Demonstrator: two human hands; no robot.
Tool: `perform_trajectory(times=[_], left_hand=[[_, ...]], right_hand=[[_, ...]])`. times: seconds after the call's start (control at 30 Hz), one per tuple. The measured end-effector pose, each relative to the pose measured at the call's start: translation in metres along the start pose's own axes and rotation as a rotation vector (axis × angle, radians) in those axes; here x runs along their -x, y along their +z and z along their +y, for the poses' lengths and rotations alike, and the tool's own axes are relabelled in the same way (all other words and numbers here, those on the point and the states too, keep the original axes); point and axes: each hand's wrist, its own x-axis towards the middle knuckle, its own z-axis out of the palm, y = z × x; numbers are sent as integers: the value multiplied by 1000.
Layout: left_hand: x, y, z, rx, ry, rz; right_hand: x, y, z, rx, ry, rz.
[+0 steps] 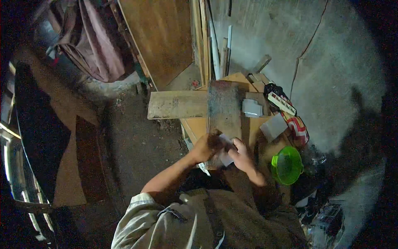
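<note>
A small, pale grey rectangular sheet point(227, 158) sits between a person's bare hands, above the near end of a dark-stained flat wooden board point(225, 103). Its long side runs mostly away from the body, slanting slightly. The right hand point(243, 157) is partly closed, thumb against the sheet's right edge, gripping it. The left hand point(205, 147), blurred and curled, is right beside its left edge; whether it grips is unclear. A whitish square sheet point(273, 127) lies beyond the right hand, up and right.
</note>
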Motion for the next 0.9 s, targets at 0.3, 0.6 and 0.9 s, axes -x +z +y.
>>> perform_trajectory(times=[0.3, 0.6, 0.9], left_hand=[[5, 35, 6, 227, -216, 593], [4, 24, 25, 282, -375, 357], [11, 30, 1, 515, -524, 514]], right_hand=[[-12, 34, -9, -401, 194, 220], [-11, 38, 23, -515, 142, 234], [-8, 40, 19, -454, 173, 324]])
